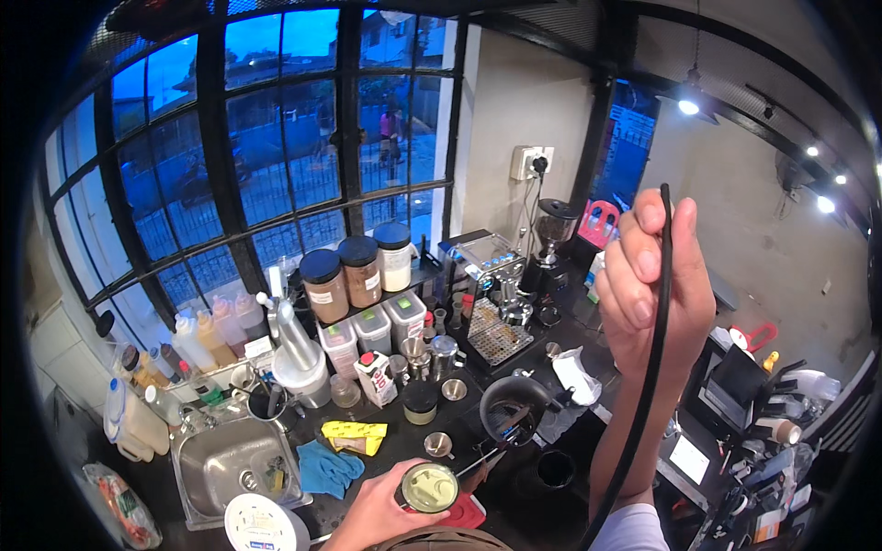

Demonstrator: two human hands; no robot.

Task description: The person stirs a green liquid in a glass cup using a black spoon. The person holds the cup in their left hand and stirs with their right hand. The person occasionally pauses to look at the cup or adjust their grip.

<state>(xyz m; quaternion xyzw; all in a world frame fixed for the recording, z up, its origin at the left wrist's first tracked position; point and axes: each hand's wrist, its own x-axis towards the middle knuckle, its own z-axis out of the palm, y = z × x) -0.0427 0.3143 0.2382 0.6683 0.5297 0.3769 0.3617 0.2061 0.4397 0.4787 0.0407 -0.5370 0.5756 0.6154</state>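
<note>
My left hand (377,506) is wrapped around a glass (431,487) of pale green, creamy content, seen from above near the bottom of the view. High on the right, my right hand (651,275) holds a long, thin black tube or cord (658,330) between thumb and fingers. Its upper end sticks up just past the fingertips, while the lower part runs down in front of the forearm and out of view. A red object (468,511) lies partly hidden beside the glass. Just beyond the glass is a small metal cup (438,445).
A steel sink (207,448) is at left, near a blue cloth (331,468), a yellow packet (355,437) and a white tub (265,525). Farther back stand lidded jars (360,272), an espresso machine (496,303) and a coffee grinder (555,231). A dark pan (513,410) sits mid-counter.
</note>
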